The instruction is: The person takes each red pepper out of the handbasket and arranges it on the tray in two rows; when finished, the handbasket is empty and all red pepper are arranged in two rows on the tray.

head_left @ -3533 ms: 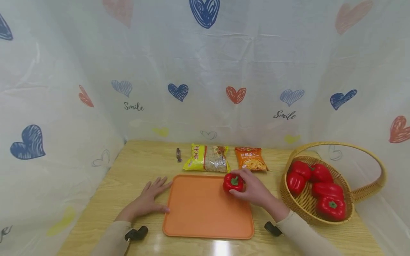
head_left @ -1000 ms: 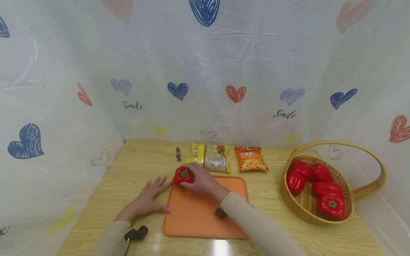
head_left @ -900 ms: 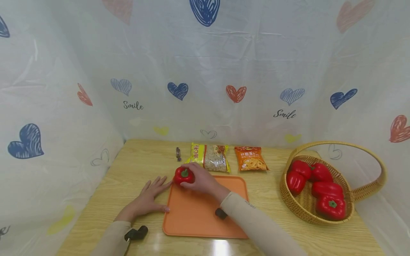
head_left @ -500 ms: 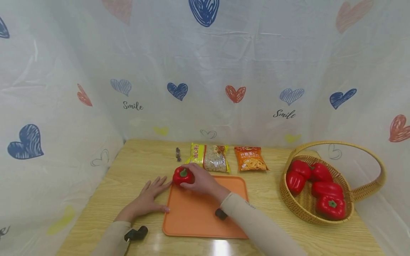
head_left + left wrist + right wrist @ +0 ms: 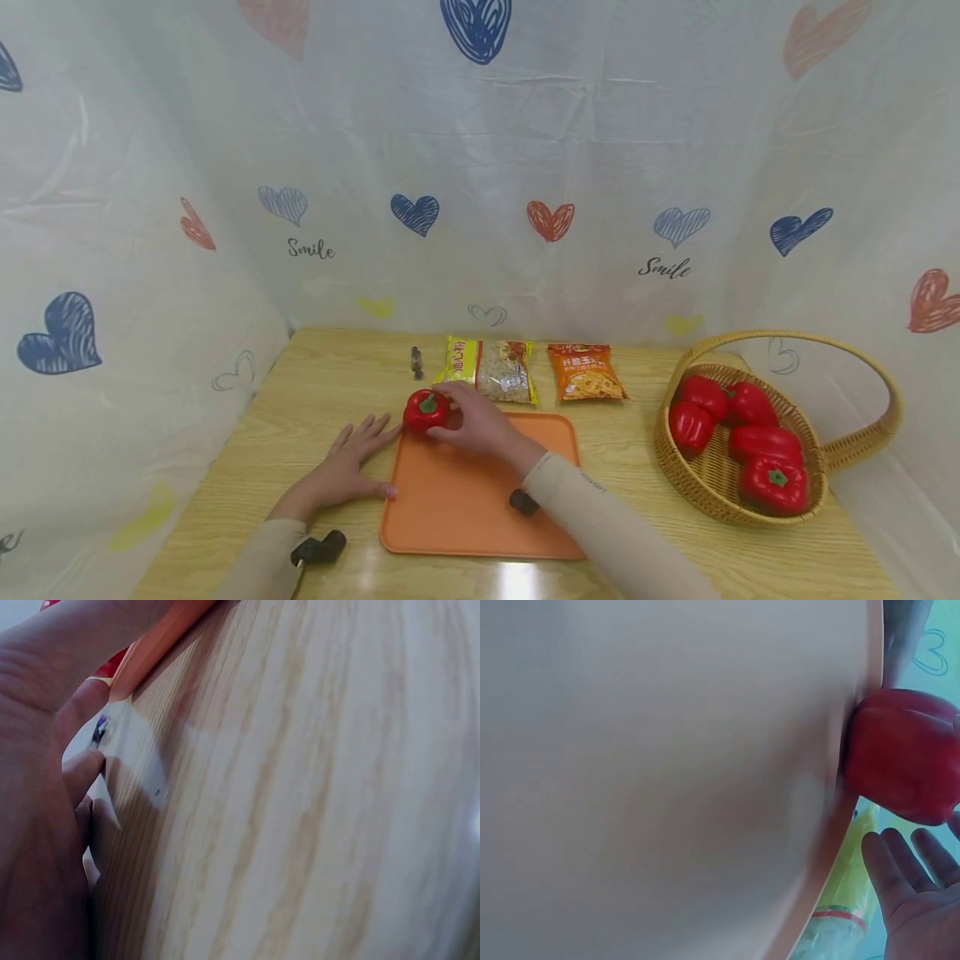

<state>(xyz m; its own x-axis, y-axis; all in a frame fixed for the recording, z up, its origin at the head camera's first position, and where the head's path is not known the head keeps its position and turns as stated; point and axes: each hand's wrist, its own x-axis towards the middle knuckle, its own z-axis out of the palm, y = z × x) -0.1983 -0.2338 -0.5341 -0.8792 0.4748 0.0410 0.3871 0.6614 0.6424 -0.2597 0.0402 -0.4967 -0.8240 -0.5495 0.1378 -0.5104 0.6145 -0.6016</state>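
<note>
A red bell pepper (image 5: 425,413) with a green stem stands at the far left corner of the orange tray (image 5: 472,508). My right hand (image 5: 482,423) is at its right side, fingers loosened; in the right wrist view a gap shows between the fingertips (image 5: 871,841) and the pepper (image 5: 906,761). My left hand (image 5: 343,463) lies with spread fingers on the table at the tray's left edge, with the index fingertip and thumb tip right at the rim. In the left wrist view, its palm (image 5: 34,772) fills the left side.
A wicker basket (image 5: 678,487) with a tall handle stands at the right, with several red bell peppers in it. Behind the tray lie a yellow food bag (image 5: 502,371), an orange snack bag (image 5: 588,373) and a small dark item (image 5: 417,363). A heart-printed curtain surrounds the table.
My right hand has carried the bell pepper leftward across the tray to its far left corner, then loosened and drawn slightly right of it. The left hand has stayed in place.
</note>
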